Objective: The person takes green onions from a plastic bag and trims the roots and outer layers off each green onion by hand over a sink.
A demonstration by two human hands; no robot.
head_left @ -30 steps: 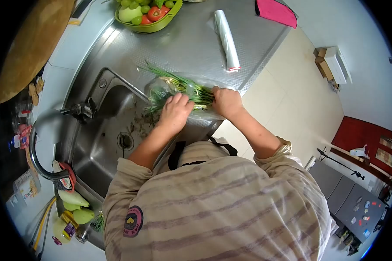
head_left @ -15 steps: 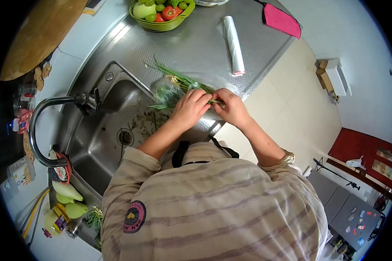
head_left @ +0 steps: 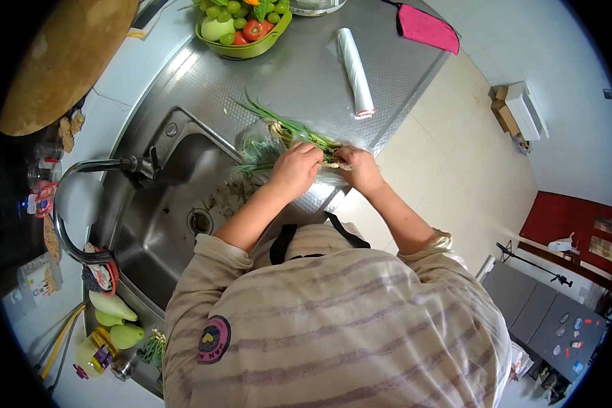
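Over the counter beside the sink, my left hand is closed around a green onion, with its pale end pointing right. My right hand pinches that end, its fingers curled over what looks like brownish outer skin. Behind my hands lies a bunch of green onions with long green leaves and whitish roots. The bunch rests on a clear plastic bag, which spreads beneath both hands.
Left of my hands is the steel sink with peelings around its drain and a curved faucet. A roll of plastic bags, a green basket of produce and a pink pouch lie farther back on the counter.
My hands have moved slightly apart, so more of the green onion's pale end shows between them. My right hand's fingers have curled inward. The camera view has shifted a little.
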